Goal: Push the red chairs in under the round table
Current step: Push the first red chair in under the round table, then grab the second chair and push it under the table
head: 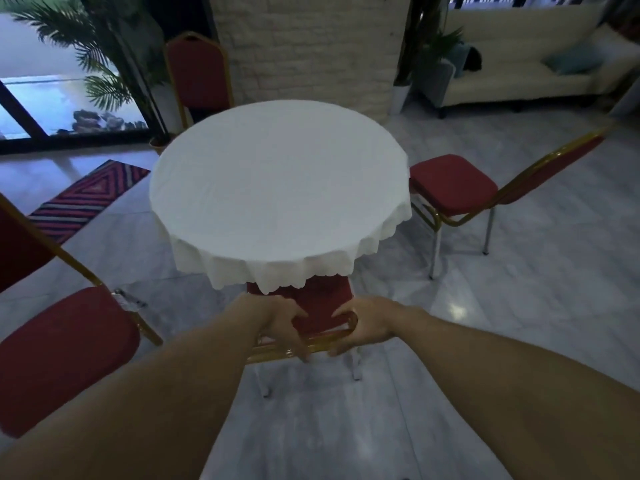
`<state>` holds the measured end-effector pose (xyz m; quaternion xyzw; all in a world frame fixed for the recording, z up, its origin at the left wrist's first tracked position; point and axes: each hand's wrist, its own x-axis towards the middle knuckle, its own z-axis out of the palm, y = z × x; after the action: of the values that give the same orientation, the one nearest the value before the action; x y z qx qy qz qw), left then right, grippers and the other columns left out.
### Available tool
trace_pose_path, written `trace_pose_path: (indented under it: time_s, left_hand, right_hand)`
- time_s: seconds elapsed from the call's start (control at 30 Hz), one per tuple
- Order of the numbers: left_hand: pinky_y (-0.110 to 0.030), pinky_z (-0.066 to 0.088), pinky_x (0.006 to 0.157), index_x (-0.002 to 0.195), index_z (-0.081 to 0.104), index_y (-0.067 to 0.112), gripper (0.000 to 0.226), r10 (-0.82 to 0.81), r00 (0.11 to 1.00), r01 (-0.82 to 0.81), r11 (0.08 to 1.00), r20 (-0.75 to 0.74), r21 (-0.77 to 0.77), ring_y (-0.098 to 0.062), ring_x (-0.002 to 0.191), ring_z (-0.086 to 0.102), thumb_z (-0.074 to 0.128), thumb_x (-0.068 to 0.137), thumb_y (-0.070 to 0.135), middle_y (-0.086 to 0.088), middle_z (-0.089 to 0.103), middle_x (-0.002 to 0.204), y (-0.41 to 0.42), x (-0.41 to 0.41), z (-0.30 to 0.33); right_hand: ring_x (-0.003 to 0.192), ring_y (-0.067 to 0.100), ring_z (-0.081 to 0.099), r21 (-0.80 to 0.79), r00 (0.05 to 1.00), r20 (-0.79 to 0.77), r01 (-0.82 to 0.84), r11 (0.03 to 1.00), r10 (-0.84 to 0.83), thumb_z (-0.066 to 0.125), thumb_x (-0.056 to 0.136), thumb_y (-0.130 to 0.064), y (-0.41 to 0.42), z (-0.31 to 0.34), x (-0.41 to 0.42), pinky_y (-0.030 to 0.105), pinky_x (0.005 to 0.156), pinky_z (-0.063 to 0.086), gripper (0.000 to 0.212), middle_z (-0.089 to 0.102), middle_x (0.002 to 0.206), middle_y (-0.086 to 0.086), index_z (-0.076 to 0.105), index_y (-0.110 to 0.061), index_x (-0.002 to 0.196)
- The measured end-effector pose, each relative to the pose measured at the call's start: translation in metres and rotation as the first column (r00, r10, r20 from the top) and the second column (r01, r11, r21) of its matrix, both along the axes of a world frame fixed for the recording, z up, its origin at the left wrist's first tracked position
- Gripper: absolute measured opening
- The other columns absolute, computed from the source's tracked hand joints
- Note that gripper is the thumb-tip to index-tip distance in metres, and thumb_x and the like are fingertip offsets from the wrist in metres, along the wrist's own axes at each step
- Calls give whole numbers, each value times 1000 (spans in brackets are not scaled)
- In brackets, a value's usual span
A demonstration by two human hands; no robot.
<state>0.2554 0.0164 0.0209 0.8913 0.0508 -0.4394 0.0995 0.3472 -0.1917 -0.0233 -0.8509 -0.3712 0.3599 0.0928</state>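
A round table (280, 188) under a white scalloped cloth stands in the middle. Directly in front of me is a red chair (313, 299) with a gold frame; its seat is mostly hidden under the cloth's near edge. My left hand (280, 323) and my right hand (363, 323) both grip the top of its backrest. A second red chair (453, 185) stands to the right, its seat edge touching the cloth. A third red chair (69, 351) sits at the lower left, apart from the table. A fourth red chair (197, 77) stands behind the table.
A striped red rug (86, 199) lies on the marble floor at the left. Potted palms (100, 64) and glass doors fill the back left. A stone pillar (311, 46) rises behind the table. A cream sofa (540, 57) stands at the back right.
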Motion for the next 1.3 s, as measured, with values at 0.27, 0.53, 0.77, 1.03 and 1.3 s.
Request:
trace_pose_path:
  time_s: [0.27,0.53,0.77,1.03,1.3]
  left_hand:
    - [-49,40,112,150,47,31,71,85,867,-113,993,490,28,-30,137,50,51,91,69,-4,53,152,-76,105,77]
    - [-49,39,112,150,47,24,74,60,788,-44,998,613,-41,-32,138,50,51,92,69,-7,53,153,-211,197,121]
    - [-40,42,99,144,51,19,65,-26,790,59,998,612,-34,-33,130,55,53,96,61,-11,56,147,-307,266,129]
    - [-46,49,101,142,54,20,70,-112,755,155,988,646,-9,-30,121,60,48,90,65,-10,62,140,-357,397,126]
    - [-50,46,108,151,45,22,87,-138,761,194,981,634,-19,-31,134,53,42,82,74,-10,51,154,-410,517,134]
  right_hand:
    - [139,29,56,89,927,192,310,946,-322,48,78,-96,-88,87,96,48,111,48,106,56,157,6,55,-22,154]
    - [109,29,60,152,854,351,353,923,-385,39,94,-86,-209,149,174,42,90,49,66,64,123,7,63,-27,113]
    - [136,34,55,165,804,351,451,877,-480,40,87,-93,-300,149,224,50,109,47,103,55,156,13,49,-16,154]
    - [130,29,59,181,732,405,524,833,-548,30,72,-105,-360,163,329,50,105,50,115,60,151,6,54,-25,151]
    - [123,31,63,173,717,368,573,801,-593,40,85,-94,-409,176,426,51,105,52,98,65,141,10,60,-17,143]
